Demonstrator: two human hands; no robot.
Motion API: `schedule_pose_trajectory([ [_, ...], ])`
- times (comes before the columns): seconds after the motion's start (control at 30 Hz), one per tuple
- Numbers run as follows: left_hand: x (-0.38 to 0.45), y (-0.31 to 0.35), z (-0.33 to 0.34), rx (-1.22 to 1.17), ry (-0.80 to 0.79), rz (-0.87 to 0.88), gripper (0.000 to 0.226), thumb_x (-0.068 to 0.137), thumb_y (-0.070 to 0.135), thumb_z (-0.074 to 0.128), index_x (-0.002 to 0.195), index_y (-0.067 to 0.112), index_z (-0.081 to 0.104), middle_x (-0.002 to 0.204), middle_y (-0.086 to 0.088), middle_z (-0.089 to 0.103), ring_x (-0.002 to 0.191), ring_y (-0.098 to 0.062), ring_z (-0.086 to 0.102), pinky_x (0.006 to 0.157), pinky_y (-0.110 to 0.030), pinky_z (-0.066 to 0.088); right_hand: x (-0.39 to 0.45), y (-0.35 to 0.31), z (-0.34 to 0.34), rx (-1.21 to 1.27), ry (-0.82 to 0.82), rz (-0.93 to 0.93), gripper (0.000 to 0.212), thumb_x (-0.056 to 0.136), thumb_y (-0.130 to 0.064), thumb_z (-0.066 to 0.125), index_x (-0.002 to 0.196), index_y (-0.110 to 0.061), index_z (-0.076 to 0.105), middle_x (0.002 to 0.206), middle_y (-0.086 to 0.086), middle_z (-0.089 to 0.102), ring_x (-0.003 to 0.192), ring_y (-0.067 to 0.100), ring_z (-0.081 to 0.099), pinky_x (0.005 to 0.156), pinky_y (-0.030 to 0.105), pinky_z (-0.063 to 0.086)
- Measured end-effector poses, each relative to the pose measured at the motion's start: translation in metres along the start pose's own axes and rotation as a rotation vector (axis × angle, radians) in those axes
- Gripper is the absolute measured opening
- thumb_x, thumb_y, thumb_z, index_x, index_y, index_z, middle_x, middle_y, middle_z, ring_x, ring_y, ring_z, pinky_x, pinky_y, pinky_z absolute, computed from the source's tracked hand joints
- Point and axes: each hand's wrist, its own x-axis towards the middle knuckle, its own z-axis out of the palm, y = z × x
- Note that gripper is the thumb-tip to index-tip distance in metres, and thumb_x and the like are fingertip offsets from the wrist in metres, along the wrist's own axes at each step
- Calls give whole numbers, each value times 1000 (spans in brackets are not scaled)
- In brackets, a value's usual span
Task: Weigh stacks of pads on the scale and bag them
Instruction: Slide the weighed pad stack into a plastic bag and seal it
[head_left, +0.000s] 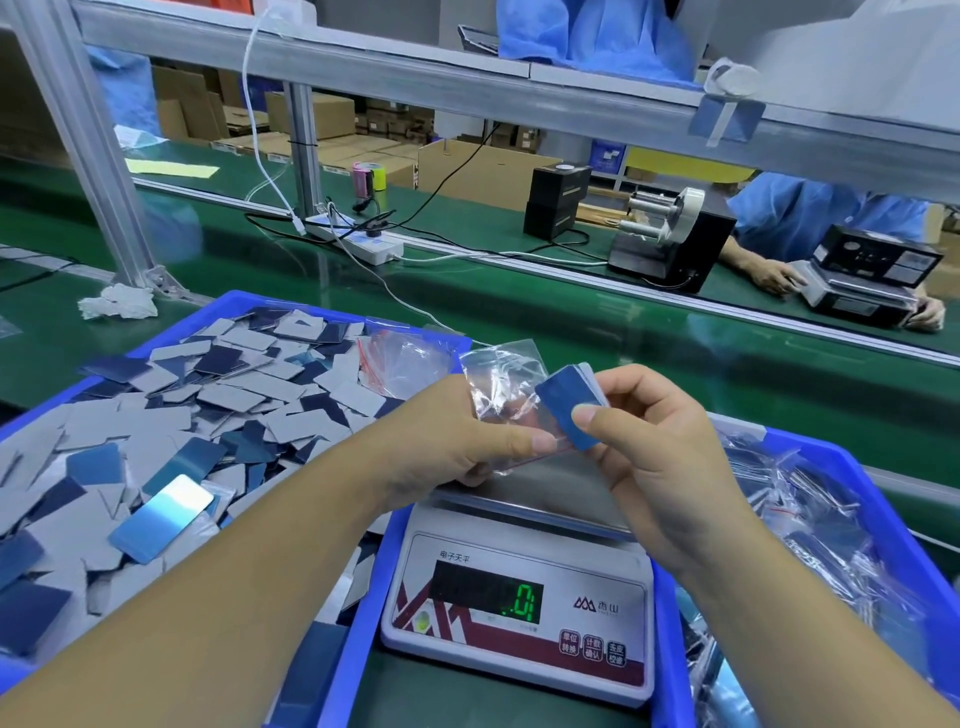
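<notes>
Mid-frame, left hand (457, 441) pinches the bag (506, 387) while right hand (660, 441) grips the stack (569, 408), seemingly weighed; many loose pads (171, 415) remain.

A small stack of blue pads (570, 410) is tilting in the air above the scale (519, 603), its lower end meeting the mouth of a clear crumpled bag (501, 384) with a red zip strip. The white scale is sitting between two blue bins, showing a green zero. Loose grey and blue pads (171, 431) are filling the left bin (358, 613); filled bags (821, 545) are lying in the right bin (893, 519).
</notes>
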Motion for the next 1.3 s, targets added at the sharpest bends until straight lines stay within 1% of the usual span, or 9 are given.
schedule_pose_trajectory([
  [0.17, -1, 1, 0, 85, 14, 24, 11, 86, 19, 77, 75, 20, 75, 59, 8, 55, 53, -8, 43, 50, -16, 34, -3, -2, 2, -99, -11, -70, 18, 62, -19, 77, 79, -21, 71, 79, 6, 65, 79, 26, 58, 77, 41, 48],
  [0.33, 4, -4, -1, 101, 191, 31, 21, 78, 36, 73, 60, 25, 68, 54, 7, 55, 46, -7, 40, 47, -15, 34, 2, 1, -2, -169, 87, -68, 12, 67, -16, 72, 76, -24, 72, 76, 2, 63, 75, 19, 54, 74, 37, 43],
  [0.5, 9, -7, -2, 144, 382, 60, 47, 74, 53, 70, 64, 8, 65, 51, 6, 56, 44, -4, 43, 46, -11, 35, 5, 3, -4, -205, 141, -20, 12, 67, -16, 71, 76, -23, 71, 80, 9, 63, 76, 24, 55, 76, 42, 43],
  [0.67, 8, -9, -5, 91, 245, 62, 21, 82, 32, 73, 77, 11, 73, 62, 7, 61, 52, -2, 50, 52, -7, 37, 4, 4, -3, -208, 148, -23, 12, 67, -16, 72, 75, -25, 72, 80, 9, 64, 75, 25, 54, 74, 42, 44],
  [0.77, 8, -9, -6, 60, 290, 60, 17, 86, 19, 76, 74, 8, 71, 61, 4, 63, 51, -2, 51, 51, -8, 38, 4, 2, -3, -199, 150, -24, 11, 67, -16, 71, 76, -23, 72, 81, 10, 64, 73, 24, 55, 72, 40, 46],
  [0.97, 9, -5, -6, 92, 473, 4, 47, 73, 64, 74, 57, 20, 64, 56, 8, 60, 52, -6, 47, 57, -17, 39, 2, 4, -2, -205, 105, -6, 11, 68, -15, 70, 79, -17, 69, 78, 5, 67, 71, 17, 59, 63, 31, 51],
  [1.03, 9, -5, -7, 48, 398, 7, 38, 82, 55, 71, 69, 19, 70, 65, 6, 61, 59, -7, 48, 65, -24, 38, 1, 4, 0, -204, 80, -10, 14, 68, -15, 70, 81, -15, 69, 77, 2, 67, 70, 14, 60, 60, 28, 52],
  [1.1, 8, -6, -6, -5, 300, 26, 26, 87, 42, 71, 87, 16, 77, 64, 10, 58, 53, -3, 43, 56, -18, 35, 0, 4, 0, -214, 69, -14, 18, 68, -16, 70, 86, -12, 68, 77, 1, 67, 70, 13, 60, 59, 26, 52],
  [1.3, 12, -9, -9, 58, 485, -17, 51, 61, 75, 67, 56, 24, 70, 51, 9, 49, 46, -8, 36, 58, -27, 33, -1, 5, 0, -241, 63, -28, 21, 69, -16, 70, 90, -10, 69, 78, -1, 68, 70, 10, 61, 58, 26, 53],
])
